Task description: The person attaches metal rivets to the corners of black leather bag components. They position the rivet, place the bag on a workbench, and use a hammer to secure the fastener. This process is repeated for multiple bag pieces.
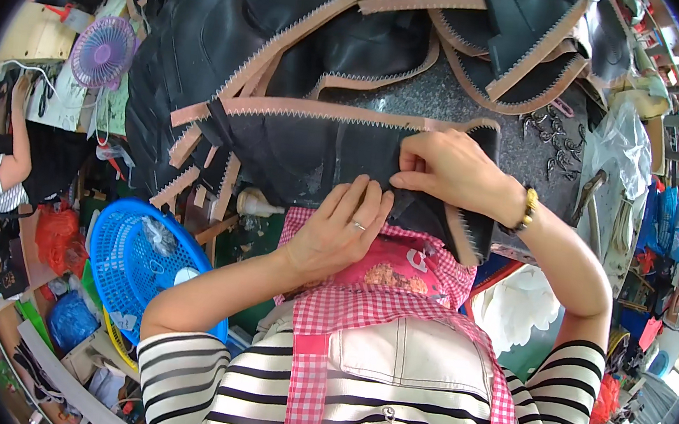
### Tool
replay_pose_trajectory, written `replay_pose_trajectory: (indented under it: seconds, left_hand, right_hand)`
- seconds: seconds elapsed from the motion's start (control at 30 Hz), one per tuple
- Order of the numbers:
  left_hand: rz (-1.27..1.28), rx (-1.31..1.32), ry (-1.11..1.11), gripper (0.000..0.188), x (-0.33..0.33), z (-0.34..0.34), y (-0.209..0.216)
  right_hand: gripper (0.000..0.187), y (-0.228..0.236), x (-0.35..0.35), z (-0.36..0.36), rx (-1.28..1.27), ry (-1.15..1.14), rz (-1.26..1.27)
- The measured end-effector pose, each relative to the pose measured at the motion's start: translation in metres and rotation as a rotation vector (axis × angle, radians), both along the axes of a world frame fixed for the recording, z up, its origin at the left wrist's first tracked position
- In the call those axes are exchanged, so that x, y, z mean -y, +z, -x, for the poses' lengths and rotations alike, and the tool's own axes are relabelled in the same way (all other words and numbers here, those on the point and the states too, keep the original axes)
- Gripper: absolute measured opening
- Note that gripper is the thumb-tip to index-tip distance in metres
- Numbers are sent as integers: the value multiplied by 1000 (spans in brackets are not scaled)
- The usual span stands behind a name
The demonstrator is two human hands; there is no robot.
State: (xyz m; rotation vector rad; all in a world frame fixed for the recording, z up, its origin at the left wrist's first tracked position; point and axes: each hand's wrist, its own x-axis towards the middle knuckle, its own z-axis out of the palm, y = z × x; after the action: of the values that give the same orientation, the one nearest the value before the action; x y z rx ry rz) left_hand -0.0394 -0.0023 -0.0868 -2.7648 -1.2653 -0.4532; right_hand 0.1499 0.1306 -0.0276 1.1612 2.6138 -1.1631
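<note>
A long black leather-like piece with a tan, zigzag-stitched border lies across the near side of the dark speckled worktop. My left hand rests on its lower edge with the fingers stretched out; its thumb is hidden. Just to the right, my right hand presses against the piece, fingers curled and thumb drawn in. Whatever it pinches cannot be made out. The piece's right end bends round beyond this hand. Several small dark metal hooks are scattered on the worktop to the right.
More black pieces with tan borders are heaped at the back. A blue plastic basket stands at lower left, and a purple fan farther up. Clear plastic bags lie at right. Another person's arm shows at far left.
</note>
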Motion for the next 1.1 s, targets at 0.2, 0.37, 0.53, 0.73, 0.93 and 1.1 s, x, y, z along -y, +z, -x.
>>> replay_pose_trajectory:
  seconds: [0.2, 0.37, 0.53, 0.73, 0.93, 1.1]
  left_hand:
    - [-2, 82, 22, 50, -2, 6, -9]
    - [1, 59, -1, 51, -5, 3, -4]
    - [-24, 30, 6, 50, -5, 4, -5]
    - [-88, -57, 19, 48, 0, 5, -4]
    - [-81, -81, -22, 51, -3, 7, -5]
    - [-90, 2, -49, 47, -7, 7, -11]
  right_hand:
    - [22, 70, 12, -153, 29, -526, -560]
    - [32, -9, 41, -378, 395, -746, -530]
    - [34, -35, 39, -346, 303, -781, -484]
    - [27, 43, 71, -248, -357, -1091, -217]
    - [18, 73, 103, -72, -267, -166, -87]
    - [13, 12, 108, -60, -213, -329, -181]
